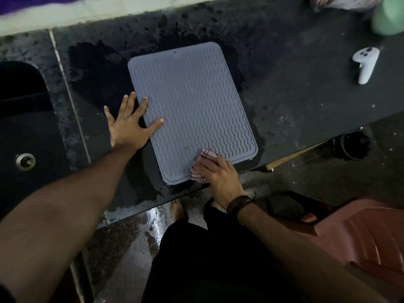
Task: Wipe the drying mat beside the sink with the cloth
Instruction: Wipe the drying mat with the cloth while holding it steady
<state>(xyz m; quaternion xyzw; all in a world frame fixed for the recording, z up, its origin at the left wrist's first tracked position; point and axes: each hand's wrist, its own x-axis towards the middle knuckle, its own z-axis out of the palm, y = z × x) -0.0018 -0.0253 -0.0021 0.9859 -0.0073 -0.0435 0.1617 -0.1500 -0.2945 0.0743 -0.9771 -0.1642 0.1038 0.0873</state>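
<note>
Head view, looking down: we see a grey drying mat (192, 110) with a wavy ribbed face lying flat on a dark, wet counter (295, 101), its long sides running away from us and its near corner close to the counter's front edge. The sink (24, 119) sits to the left, apart from the mat, with a round metal drain (25, 161) showing in its basin. The left hand (129, 125) lies flat with its fingers straight and spread; the thumb and one fingertip rest on the mat's left edge, while the palm and the other fingers rest on the counter just beside it. It grips nothing. The right hand (220, 176) is at the mat's near edge, pressing down on a crumpled checked cloth (202, 165) of pale pink with dark lines; the fingers curve over the cloth, bunching it beneath them, and the cloth touches the mat. Dark bands (238, 203) circle the right wrist. On the counter well to the right of the mat lies a white handheld controller (365, 62), and a blurred green object (389, 16) stands at the far right corner. Below the counter edge we make out a wet floor (150, 226), a bare foot (176, 209) and something reddish-brown (360, 237) at lower right, too blurred to tell.
</note>
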